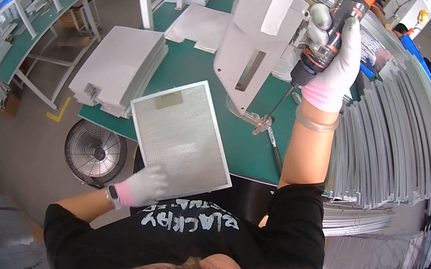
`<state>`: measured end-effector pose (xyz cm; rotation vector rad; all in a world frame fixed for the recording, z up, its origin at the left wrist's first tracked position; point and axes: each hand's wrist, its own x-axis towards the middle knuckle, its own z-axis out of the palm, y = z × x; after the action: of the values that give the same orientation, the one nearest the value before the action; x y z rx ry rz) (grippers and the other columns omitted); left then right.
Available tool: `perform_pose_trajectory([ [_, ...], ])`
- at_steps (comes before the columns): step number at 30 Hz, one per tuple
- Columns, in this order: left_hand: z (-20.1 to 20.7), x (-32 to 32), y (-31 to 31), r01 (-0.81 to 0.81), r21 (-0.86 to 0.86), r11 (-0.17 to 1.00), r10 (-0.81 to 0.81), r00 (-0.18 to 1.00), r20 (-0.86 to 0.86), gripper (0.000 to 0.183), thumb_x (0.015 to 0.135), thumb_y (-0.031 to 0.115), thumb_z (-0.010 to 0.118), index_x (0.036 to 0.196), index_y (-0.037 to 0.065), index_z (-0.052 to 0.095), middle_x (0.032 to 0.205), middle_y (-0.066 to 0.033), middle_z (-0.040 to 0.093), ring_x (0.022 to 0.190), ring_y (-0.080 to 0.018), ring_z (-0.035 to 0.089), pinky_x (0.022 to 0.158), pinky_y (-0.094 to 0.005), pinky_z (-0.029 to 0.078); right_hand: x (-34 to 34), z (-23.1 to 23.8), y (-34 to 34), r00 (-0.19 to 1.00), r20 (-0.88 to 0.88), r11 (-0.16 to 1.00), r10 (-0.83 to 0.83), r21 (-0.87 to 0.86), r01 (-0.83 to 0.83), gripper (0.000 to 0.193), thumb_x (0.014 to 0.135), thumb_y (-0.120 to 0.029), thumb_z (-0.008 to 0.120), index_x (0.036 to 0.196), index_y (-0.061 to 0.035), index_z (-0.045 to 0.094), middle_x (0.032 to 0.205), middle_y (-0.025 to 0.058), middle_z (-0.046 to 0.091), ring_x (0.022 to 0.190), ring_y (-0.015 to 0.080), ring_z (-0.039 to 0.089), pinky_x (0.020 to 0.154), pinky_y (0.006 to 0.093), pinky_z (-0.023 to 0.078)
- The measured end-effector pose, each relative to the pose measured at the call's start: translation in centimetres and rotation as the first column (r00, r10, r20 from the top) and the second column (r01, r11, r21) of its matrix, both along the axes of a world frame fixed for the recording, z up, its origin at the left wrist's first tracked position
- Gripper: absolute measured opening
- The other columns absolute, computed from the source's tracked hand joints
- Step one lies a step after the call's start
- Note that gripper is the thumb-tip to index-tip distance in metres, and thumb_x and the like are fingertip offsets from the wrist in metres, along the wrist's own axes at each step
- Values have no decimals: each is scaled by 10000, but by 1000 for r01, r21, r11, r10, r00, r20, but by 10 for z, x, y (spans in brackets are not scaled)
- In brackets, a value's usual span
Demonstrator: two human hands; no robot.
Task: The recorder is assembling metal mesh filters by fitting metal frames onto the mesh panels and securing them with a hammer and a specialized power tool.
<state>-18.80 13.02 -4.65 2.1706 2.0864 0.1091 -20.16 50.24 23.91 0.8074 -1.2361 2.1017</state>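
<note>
My right hand [344, 65], in a white glove with a pink cuff, is wrapped round a black and orange power drill [324, 45]. The drill's long thin bit slants down, its tip at a small clear guide [263, 125] beside the foot of a light grey machine [253, 44]. At the lower left, my left hand [147, 187], also gloved, grips the near left edge of a framed metal mesh panel [181, 134]. That panel lies tilted over the front edge of the green table [181, 66], partly in front of my body. Its fingers are slightly blurred.
White flat sheets [119, 64] are stacked on the table's left, with more sheets [200, 23] behind. Long grey metal strips [398, 131] stand packed along the right. A pen-like tool [274, 149] lies near the guide. A round floor fan [95, 153] stands below left.
</note>
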Motion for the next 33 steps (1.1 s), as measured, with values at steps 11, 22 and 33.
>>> perform_pose_trajectory([
  [11,5,-152,109,-908,78,412,908,417,52,602,821,450,639,1207,-8,582,1235,-201,594,1144,-351,559,998,-472,423,6,-17,-22,998,64,1000,9,10,-9,560,984,-348,533,1416,-43,347,860,80,553,652,108,471,592,248,401],
  [22,118,-89,125,-495,568,657,465,860,212,207,698,250,665,619,70,601,671,-126,604,682,-323,597,659,-451,472,-1,-19,5,939,118,946,-324,73,317,258,958,-260,597,1100,-80,479,845,78,607,657,129,553,573,234,442],
  [33,117,1,85,-392,521,758,419,905,70,350,633,339,764,513,134,506,551,-28,458,530,-244,522,548,-393,425,22,-31,-75,989,128,993,-74,-79,84,703,1011,-416,481,1529,-31,204,828,34,447,554,38,414,498,192,400],
])
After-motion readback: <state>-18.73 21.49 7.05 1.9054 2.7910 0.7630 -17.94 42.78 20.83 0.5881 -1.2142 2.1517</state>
